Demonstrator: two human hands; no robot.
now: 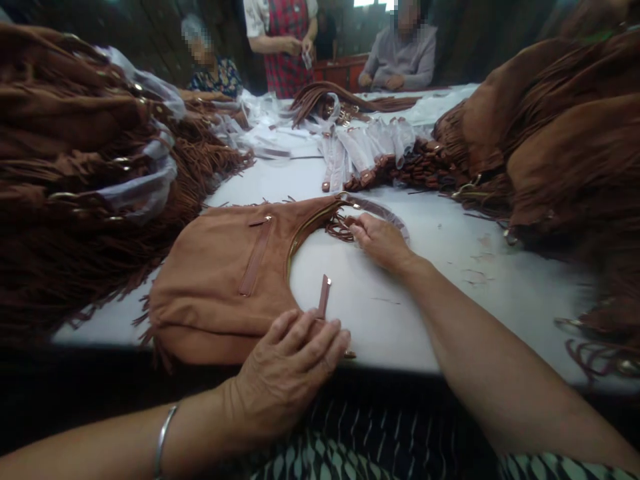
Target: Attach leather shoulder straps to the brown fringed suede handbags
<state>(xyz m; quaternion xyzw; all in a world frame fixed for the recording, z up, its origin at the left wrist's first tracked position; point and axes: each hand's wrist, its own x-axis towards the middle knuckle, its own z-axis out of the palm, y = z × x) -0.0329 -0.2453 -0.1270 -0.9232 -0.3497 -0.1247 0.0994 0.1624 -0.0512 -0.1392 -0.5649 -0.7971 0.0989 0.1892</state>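
Note:
A brown suede handbag [215, 267] with a zipped pocket and fringed edges lies flat on the white table [380, 313]. My left hand [300, 360], fingers stretched out, rests flat on the bag's near corner, beside a zipper pull [324, 297]. At the far corner my right hand [377, 240] is closed, its fingertips pinching a small brown tassel [343, 229] with thin leather strands. Next to that hand the bag's plastic-wrapped strap [383, 210] curves away to the right.
Piles of fringed brown bags rise on the left [75, 200] and right [560, 133]. Plastic-wrapped straps [360, 147] and loose brown straps [320, 100] lie farther back. Several people are across the table, one in a red plaid apron [287, 47].

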